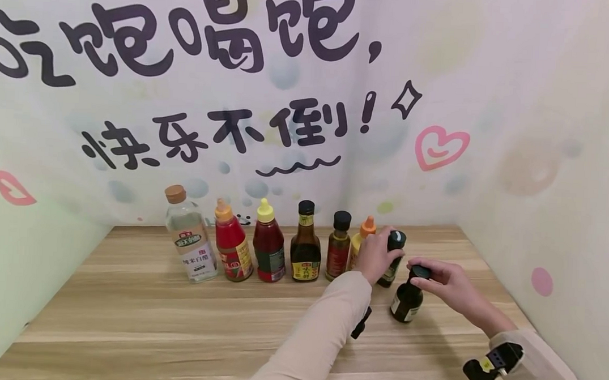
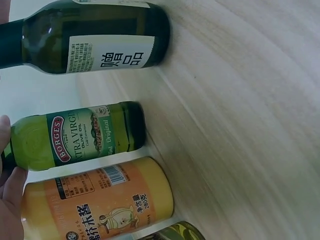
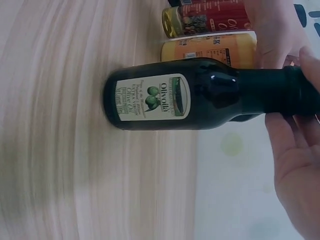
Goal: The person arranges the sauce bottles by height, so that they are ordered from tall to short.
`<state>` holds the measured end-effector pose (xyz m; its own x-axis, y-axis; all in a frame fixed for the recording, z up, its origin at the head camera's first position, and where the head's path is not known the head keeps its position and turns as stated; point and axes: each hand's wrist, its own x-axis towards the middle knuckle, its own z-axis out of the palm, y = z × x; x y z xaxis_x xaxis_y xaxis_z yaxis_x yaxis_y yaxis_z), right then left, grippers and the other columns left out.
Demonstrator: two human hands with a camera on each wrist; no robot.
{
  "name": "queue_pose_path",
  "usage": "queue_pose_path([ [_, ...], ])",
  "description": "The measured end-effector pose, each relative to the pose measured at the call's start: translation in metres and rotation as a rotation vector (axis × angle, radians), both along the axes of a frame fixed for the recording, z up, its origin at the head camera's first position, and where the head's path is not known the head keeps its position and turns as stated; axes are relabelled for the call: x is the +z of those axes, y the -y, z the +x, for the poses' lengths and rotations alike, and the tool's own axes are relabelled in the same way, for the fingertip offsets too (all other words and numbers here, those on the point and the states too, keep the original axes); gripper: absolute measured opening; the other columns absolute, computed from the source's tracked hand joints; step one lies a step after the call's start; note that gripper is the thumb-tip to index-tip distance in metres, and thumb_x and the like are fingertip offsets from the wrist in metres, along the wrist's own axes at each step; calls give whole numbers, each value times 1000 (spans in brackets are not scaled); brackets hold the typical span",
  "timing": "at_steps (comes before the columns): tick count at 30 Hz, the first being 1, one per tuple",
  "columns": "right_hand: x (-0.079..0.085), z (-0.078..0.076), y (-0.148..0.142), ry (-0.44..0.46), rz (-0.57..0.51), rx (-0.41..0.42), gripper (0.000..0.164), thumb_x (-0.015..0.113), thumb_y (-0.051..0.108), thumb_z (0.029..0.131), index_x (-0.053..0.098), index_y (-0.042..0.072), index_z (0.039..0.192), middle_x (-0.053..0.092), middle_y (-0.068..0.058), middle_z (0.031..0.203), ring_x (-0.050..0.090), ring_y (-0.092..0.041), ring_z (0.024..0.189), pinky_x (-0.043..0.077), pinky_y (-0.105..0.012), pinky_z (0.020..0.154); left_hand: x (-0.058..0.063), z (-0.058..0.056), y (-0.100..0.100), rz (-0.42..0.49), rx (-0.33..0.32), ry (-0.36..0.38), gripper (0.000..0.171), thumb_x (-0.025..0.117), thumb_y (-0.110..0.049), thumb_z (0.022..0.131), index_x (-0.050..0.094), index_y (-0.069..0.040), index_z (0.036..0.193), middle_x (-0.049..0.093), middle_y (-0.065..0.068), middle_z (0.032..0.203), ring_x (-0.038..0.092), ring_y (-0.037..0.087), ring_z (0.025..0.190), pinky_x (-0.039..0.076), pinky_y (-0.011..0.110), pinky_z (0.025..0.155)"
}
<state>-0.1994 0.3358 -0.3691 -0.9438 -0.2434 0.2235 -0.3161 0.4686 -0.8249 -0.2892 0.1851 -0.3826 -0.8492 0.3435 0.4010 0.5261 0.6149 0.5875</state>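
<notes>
My left hand [image 1: 375, 256] pinches a small green olive oil bottle [image 2: 80, 135] near its dark cap. This bottle stands at the right end of a row by the back wall. Nearer to me and further right, my right hand [image 1: 445, 281] grips a dark olive oil bottle [image 3: 155, 95] by its neck and cap, thumb on one side and fingers on the other. It stands close over the wooden table [image 1: 186, 332], with its cream label showing in the right wrist view. A yellow squeeze bottle [image 2: 110, 200] is beside the green bottle, partly hidden by my left hand in the head view.
Leftward along the row stand a red-labelled oil bottle [image 1: 339, 248], a brown sauce bottle [image 1: 305, 249], a dark red squeeze bottle [image 1: 269, 251], a red squeeze bottle [image 1: 232, 246] and a clear vinegar bottle [image 1: 190, 241]. A printed cloth wall [image 1: 305, 184] closes off the back.
</notes>
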Motion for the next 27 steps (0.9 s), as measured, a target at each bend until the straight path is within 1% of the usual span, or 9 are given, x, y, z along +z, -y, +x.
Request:
queue_pose_path([
  [2, -1, -1, 0, -11, -9, 15, 39, 59, 10, 85, 50, -9, 118, 52, -26, 115, 54, 2, 95, 49, -19, 72, -1, -1, -1, -13, 9, -3, 39, 68, -31, 76, 55, -14, 109, 65, 1, 92, 61, 9, 77, 49, 17, 68],
  [8, -3, -4, -4, -12, -7, 49, 43, 60, 8, 84, 47, -12, 120, 55, -21, 114, 55, 1, 94, 49, -20, 72, -2, -2, -3, -28, 33, -3, 41, 69, -32, 75, 55, -15, 109, 65, 0, 89, 61, 9, 75, 49, 17, 68],
  [10, -2, -6, -6, -15, 14, 63, 44, 61, 8, 83, 47, -12, 120, 54, -23, 114, 54, 2, 94, 49, -20, 72, -2, -2, -3, -29, 41, 0, 41, 69, -33, 75, 56, -15, 109, 65, 0, 88, 61, 9, 74, 49, 18, 68],
  [12, -1, -6, -7, -10, 28, 83, 46, 62, 8, 82, 46, -13, 120, 52, -27, 115, 53, 4, 95, 49, -20, 72, -3, -3, -3, -28, 49, 4, 41, 69, -34, 74, 56, -15, 109, 66, 0, 88, 60, 8, 73, 49, 18, 68],
  [15, 2, -5, -9, 21, 37, 125, 49, 62, 8, 82, 43, -11, 123, 47, -32, 117, 51, 5, 97, 49, -21, 73, -4, -3, -4, -30, 56, -1, 43, 68, -36, 74, 56, -15, 110, 66, 0, 87, 61, 8, 72, 49, 17, 67],
  [18, 3, -3, -8, 36, 53, 137, 51, 62, 10, 82, 42, -7, 125, 46, -33, 117, 52, 4, 96, 50, -23, 72, -5, -4, -5, -35, 67, -13, 43, 68, -37, 74, 56, -16, 110, 66, -1, 87, 61, 8, 72, 49, 17, 66],
  [23, 2, -1, -5, -28, 74, 125, 47, 62, 6, 82, 44, -8, 123, 51, -31, 112, 54, 2, 93, 50, -21, 70, -5, -3, -4, -46, 79, -33, 44, 68, -39, 73, 57, -17, 110, 66, -1, 85, 61, 9, 70, 49, 16, 64],
  [25, 2, -1, -5, -56, 74, 123, 46, 62, 3, 81, 45, -10, 121, 52, -31, 109, 55, 1, 92, 50, -21, 69, -5, -2, -4, -42, 78, -29, 44, 67, -39, 74, 56, -17, 111, 66, -1, 85, 61, 9, 70, 49, 17, 64],
  [27, 2, -1, -4, -62, 71, 119, 45, 62, 2, 81, 45, -11, 120, 52, -31, 108, 56, 1, 91, 50, -21, 68, -5, -1, -4, -34, 77, -21, 44, 67, -38, 74, 56, -17, 111, 66, -1, 86, 61, 9, 71, 49, 17, 65],
])
